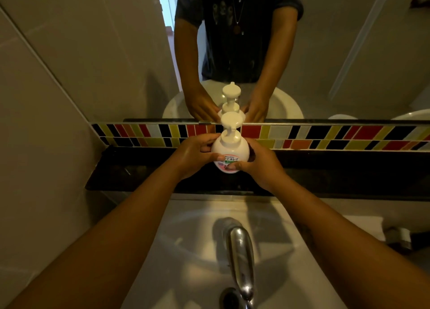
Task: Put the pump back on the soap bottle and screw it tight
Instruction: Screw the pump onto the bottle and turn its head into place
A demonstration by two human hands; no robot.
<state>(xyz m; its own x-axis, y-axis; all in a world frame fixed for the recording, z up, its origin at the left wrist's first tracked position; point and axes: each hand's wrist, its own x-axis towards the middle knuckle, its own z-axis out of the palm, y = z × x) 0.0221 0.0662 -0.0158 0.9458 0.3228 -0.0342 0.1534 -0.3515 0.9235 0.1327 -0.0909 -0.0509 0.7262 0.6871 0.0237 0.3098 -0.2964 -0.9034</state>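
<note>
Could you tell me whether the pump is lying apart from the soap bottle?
No, the pump sits on top of the soap bottle, which both hands grip.

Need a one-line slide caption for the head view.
Both hands grip soap bottle, pump seated, on dark ledge above sink.

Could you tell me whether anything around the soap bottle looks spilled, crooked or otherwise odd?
Nothing stands out. The white pump sits upright on the round white soap bottle, held between the left hand and right hand over the dark ledge. No spill shows.
</note>
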